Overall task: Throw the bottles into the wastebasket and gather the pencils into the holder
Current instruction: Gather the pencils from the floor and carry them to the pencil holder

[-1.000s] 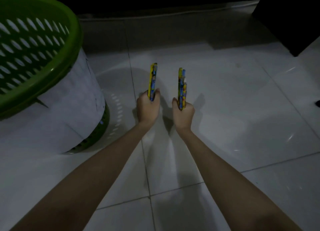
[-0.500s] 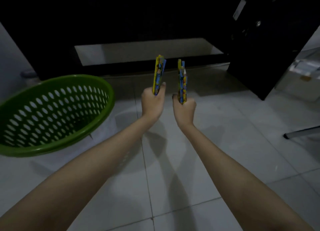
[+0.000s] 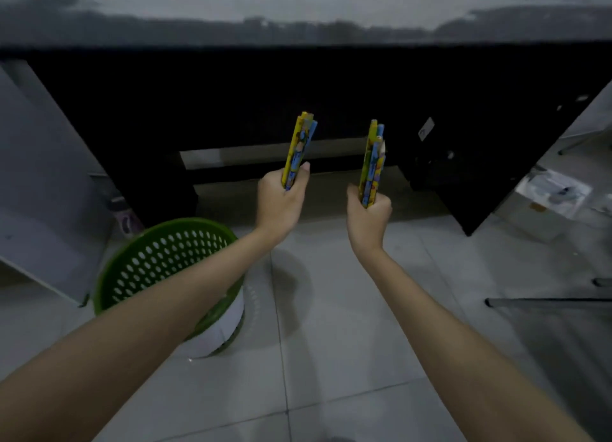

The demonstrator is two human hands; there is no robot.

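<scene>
My left hand is closed around a bunch of yellow and blue pencils that stick upward. My right hand grips a second bunch of yellow and blue pencils, also upright. Both hands are raised side by side in front of a dark desk. The green perforated wastebasket stands on the tiled floor at lower left, partly hidden by my left forearm. No holder and no bottles for the task are visible in this view.
A dark desk with a grey top spans the far side, its black underside behind my hands. A grey panel leans at left. A small purple bottle stands behind the basket. Boxes and papers lie at right.
The view has risen and tilted up, so the desk top now shows and the wastebasket lies lower and smaller. Both hands still hold their pencils and have moved a little apart.
</scene>
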